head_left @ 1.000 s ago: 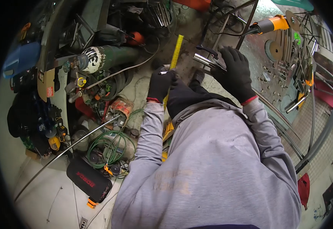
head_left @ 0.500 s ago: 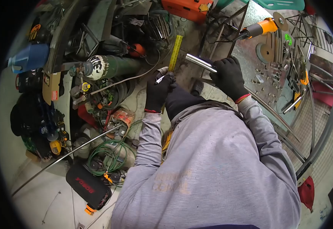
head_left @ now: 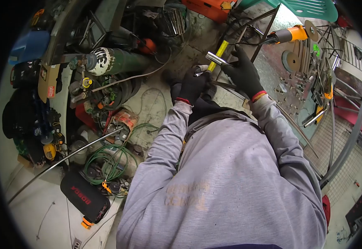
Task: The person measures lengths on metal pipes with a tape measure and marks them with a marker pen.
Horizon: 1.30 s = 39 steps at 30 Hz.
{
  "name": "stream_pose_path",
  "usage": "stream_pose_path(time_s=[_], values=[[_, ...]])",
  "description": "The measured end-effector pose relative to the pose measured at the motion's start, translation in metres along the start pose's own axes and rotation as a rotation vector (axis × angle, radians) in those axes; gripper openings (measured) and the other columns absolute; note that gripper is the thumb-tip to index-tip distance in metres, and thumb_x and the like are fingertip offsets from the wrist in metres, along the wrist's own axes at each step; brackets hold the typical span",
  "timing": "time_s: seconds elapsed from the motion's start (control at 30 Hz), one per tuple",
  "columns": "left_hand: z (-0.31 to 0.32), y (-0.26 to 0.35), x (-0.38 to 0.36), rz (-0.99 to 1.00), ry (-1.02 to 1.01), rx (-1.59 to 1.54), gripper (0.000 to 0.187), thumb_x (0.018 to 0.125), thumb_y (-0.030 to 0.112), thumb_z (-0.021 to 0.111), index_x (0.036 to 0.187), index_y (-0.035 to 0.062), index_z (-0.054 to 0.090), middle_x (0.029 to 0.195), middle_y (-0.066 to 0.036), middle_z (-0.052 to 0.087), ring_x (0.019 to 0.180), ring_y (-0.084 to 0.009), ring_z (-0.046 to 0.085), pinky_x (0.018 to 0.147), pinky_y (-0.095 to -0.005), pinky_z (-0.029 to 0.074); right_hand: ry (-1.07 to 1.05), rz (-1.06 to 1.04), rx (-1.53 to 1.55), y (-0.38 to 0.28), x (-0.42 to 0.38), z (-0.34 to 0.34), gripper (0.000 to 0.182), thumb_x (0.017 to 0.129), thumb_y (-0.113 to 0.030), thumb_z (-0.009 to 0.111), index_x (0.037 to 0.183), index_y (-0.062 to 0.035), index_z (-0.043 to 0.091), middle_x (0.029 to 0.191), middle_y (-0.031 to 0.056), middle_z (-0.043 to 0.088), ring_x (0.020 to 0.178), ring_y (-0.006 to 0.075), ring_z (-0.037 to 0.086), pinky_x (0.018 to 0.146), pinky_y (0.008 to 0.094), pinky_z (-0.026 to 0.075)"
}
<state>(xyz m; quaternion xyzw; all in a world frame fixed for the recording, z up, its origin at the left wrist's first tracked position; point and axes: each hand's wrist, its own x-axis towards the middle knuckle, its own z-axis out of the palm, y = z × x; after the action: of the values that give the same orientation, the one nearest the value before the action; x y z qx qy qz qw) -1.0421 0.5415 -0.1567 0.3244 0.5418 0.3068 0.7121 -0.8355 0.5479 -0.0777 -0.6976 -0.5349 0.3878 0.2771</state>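
Crossing in front of the tape (head_left: 221,49), the tube (head_left: 216,58) sits ahead of the person's body, its near end gripped by the right hand (head_left: 244,74); whether tube and tape touch, I cannot tell. The left hand (head_left: 192,85) is closed around the tape's lower part and a white marker (head_left: 199,74). Beyond the right hand, the table (head_left: 268,58) carries a grinder (head_left: 291,35) and a disc (head_left: 290,61), while a gas cylinder (head_left: 127,62) shows off to the left.
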Motion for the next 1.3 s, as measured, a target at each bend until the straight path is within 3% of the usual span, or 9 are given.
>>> stream_pose_path(time_s=[0.27,0.43,0.5,0.6,0.77,0.97,1.03,1.23,1.3], values=[[0.005,0.026,-0.019,0.018,-0.05,0.094,0.031,0.099,0.023,0.077,0.123,0.0048,0.076,0.089,-0.004,0.077,0.067,-0.0118,0.069,0.061,-0.0288,0.055,-0.2,-0.007,0.246,0.026,0.018,0.002,0.069,0.096,-0.017,0.08,0.157,-0.0053,0.049,0.12,0.0164,0.077,0.105,0.0239,0.075,0.09,0.0379,0.06],[-0.006,0.015,-0.023,0.0,-0.054,0.086,0.032,0.098,0.023,0.077,0.123,0.0049,0.074,0.088,-0.005,0.077,0.067,-0.0128,0.07,0.059,-0.0294,0.055,-0.08,0.02,0.273,0.026,0.01,0.009,0.047,0.096,-0.015,0.08,0.14,-0.005,0.067,0.106,0.0095,0.078,0.09,0.0166,0.073,0.083,0.0343,0.059],[-0.005,0.017,-0.028,0.001,-0.023,0.033,0.02,0.096,0.016,0.081,0.108,0.0001,0.076,0.083,-0.004,0.075,0.067,-0.0113,0.068,0.059,-0.0281,0.054,-0.084,0.031,0.189,0.022,0.006,0.008,0.042,0.096,-0.014,0.08,0.136,-0.0066,0.07,0.105,0.0095,0.078,0.089,0.0178,0.074,0.082,0.0342,0.059],[-0.002,0.015,-0.028,0.027,0.019,0.139,0.019,0.097,0.015,0.08,0.106,-0.001,0.076,0.081,-0.005,0.075,0.066,-0.0114,0.068,0.058,-0.0278,0.053,-0.063,-0.011,0.06,0.01,-0.001,0.005,0.034,0.097,-0.015,0.077,0.13,-0.0098,0.074,0.104,0.0101,0.079,0.089,0.0206,0.076,0.082,0.0348,0.059],[0.005,0.034,-0.042,-0.061,0.037,0.178,0.033,0.094,0.026,0.08,0.119,0.0045,0.077,0.086,-0.006,0.079,0.065,-0.0149,0.072,0.058,-0.0305,0.055,-0.001,-0.167,-0.018,0.009,-0.007,0.005,0.029,0.1,-0.021,0.07,0.126,-0.0096,0.076,0.109,0.0117,0.079,0.095,0.0239,0.078,0.086,0.0361,0.059],[0.007,0.039,-0.041,-0.107,0.038,0.159,0.033,0.094,0.028,0.08,0.116,0.0048,0.078,0.086,-0.006,0.079,0.066,-0.0151,0.072,0.059,-0.0304,0.055,-0.025,-0.285,0.444,0.021,-0.002,0.006,0.034,0.102,-0.026,0.067,0.128,-0.0061,0.076,0.112,0.0114,0.08,0.1,0.0216,0.077,0.092,0.0343,0.058],[0.007,0.038,-0.04,-0.108,0.035,0.176,0.033,0.094,0.028,0.08,0.116,0.0049,0.078,0.086,-0.006,0.079,0.066,-0.015,0.072,0.059,-0.0303,0.055,-0.021,-0.125,0.188,0.013,-0.004,0.006,0.033,0.1,-0.03,0.072,0.124,-0.008,0.077,0.11,0.012,0.079,0.101,0.0252,0.078,0.09,0.0369,0.059],[-0.004,0.005,-0.024,0.034,0.045,0.307,0.033,0.096,0.028,0.078,0.12,0.0049,0.078,0.089,-0.006,0.08,0.069,-0.0142,0.074,0.061,-0.0298,0.056,0.095,-0.251,-0.245,0.002,-0.007,0.013,0.041,0.092,-0.04,0.083,0.119,-0.0114,0.07,0.1,0.0143,0.078,0.092,0.0386,0.076,0.077,0.0487,0.061],[0.0,0.008,-0.029,0.054,0.092,0.372,0.036,0.096,0.028,0.078,0.123,0.0042,0.076,0.09,-0.006,0.08,0.07,-0.0142,0.074,0.062,-0.0301,0.057,0.083,-0.216,-0.275,0.003,-0.006,0.014,0.044,0.092,-0.04,0.084,0.123,-0.0118,0.07,0.102,0.0139,0.078,0.091,0.0347,0.077,0.077,0.0449,0.061]])
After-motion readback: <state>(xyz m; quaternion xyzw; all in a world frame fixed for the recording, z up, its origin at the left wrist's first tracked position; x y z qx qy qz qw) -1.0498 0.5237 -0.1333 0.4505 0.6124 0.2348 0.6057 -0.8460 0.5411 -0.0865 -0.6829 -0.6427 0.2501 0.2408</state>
